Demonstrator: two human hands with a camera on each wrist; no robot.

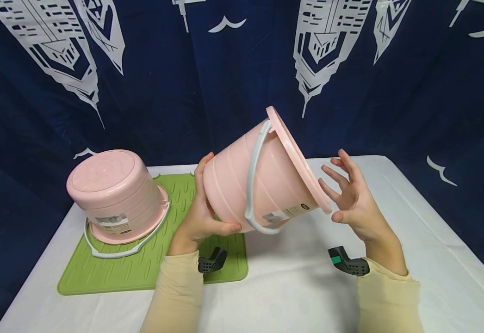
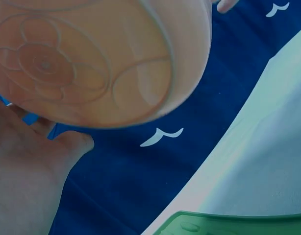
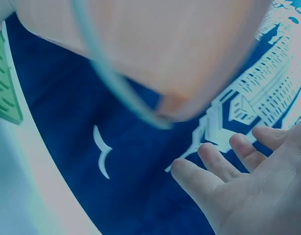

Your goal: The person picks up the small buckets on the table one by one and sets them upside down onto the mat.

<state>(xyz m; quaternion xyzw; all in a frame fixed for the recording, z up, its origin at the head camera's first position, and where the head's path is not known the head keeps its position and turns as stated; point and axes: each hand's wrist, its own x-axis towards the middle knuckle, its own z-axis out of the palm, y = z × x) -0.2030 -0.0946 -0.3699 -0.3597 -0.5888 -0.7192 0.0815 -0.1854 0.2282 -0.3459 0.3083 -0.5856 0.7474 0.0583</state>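
Note:
A pink bucket (image 1: 242, 180) is held tilted above the table, its rim toward the upper right and its pale grey handle (image 1: 251, 180) hanging along the side. My left hand (image 1: 202, 208) grips it around the base, thumb at the near side. In the left wrist view the bucket's round bottom (image 2: 121, 73) fills the upper left, above the thumb. Close to the rim, my right hand (image 1: 356, 203) has its fingers spread and holds nothing. The right wrist view shows a gap between those fingers (image 3: 216, 164) and the bucket.
Upside down on a green ribbed mat (image 1: 142, 275) at the left stands a second pink bucket (image 1: 110, 194), its grey handle lying on the mat. A white cloth (image 1: 283, 296) covers the table. Behind hangs a dark blue curtain (image 1: 242, 83) with white prints.

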